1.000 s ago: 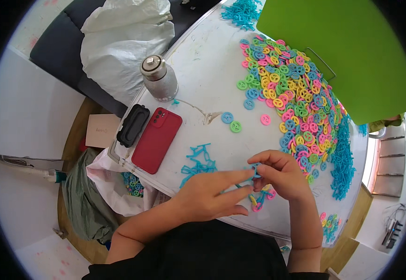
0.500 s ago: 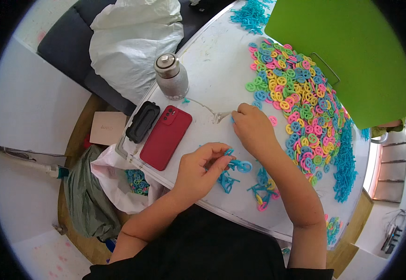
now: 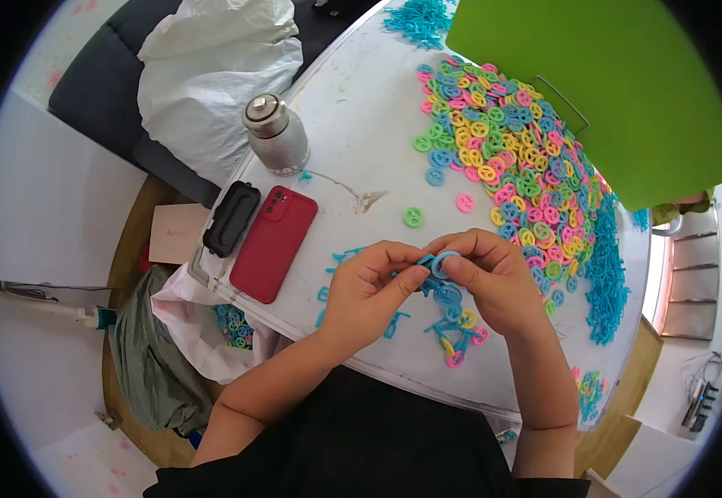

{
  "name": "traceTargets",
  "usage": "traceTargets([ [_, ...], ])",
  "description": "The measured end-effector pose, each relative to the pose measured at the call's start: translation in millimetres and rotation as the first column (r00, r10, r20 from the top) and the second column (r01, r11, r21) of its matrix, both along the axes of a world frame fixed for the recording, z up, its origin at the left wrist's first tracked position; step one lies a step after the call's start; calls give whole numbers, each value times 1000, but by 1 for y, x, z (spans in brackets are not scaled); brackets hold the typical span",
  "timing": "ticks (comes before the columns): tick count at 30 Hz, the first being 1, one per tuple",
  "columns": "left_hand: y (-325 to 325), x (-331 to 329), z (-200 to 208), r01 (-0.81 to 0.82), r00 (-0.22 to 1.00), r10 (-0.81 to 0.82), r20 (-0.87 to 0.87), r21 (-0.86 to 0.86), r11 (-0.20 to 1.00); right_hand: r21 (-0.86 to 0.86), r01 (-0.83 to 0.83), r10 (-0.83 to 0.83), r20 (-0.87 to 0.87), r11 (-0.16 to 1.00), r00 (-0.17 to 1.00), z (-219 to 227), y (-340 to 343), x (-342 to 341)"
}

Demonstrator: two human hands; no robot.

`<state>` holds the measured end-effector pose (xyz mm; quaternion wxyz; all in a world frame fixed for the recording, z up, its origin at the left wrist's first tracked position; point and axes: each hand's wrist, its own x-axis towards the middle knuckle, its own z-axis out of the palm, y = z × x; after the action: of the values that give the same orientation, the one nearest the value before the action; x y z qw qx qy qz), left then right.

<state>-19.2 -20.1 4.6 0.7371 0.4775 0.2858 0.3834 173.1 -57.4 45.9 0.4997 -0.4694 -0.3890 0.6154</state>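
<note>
The white tabletop point(image 3: 348, 137) carries a broad heap of small spoked wheels point(image 3: 535, 166) in pink, yellow, green and blue. Near its front edge, the left hand point(image 3: 415, 270) is closed to a narrow pinch, thumb and forefinger on a thin blue piece; the right hand point(image 3: 448, 256), meeting it fingertip to fingertip, pinches a blue wheel point(image 3: 438, 266) by its rim. Just below them lies a little cluster of mixed pieces point(image 3: 448, 345). The blue wheel, raised between the two hands above the tabletop, looks like moulded plastic: probably very light, fairly stiff and a bit slick, so the outer rim seems the surest hold, leaving the spokes free. The thin blue piece point(image 3: 426, 261), smallest of all, likely bends or snaps more easily and suits a gentle fingertip grip close to its end
</note>
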Motion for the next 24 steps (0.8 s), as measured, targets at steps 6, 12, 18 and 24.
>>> traceTargets([
  [6,-13,11,-6,-74,983,128,-135,345,936,-84,82,-89,-79,993,993,-6,-12,1],
  [12,-16,8,5,-49,932,241,-272,563,825,-35,86,-88,-62,996,994,-8,-19,0],
  [18,-13,8,0,-23,990,54,-127,228,973,-79,104,-108,-46,991,993,-9,-20,-1],
  [24,-16,9,-4,-37,942,283,-183,779,626,-57,97,-96,19,994,995,-3,-22,-4],
])
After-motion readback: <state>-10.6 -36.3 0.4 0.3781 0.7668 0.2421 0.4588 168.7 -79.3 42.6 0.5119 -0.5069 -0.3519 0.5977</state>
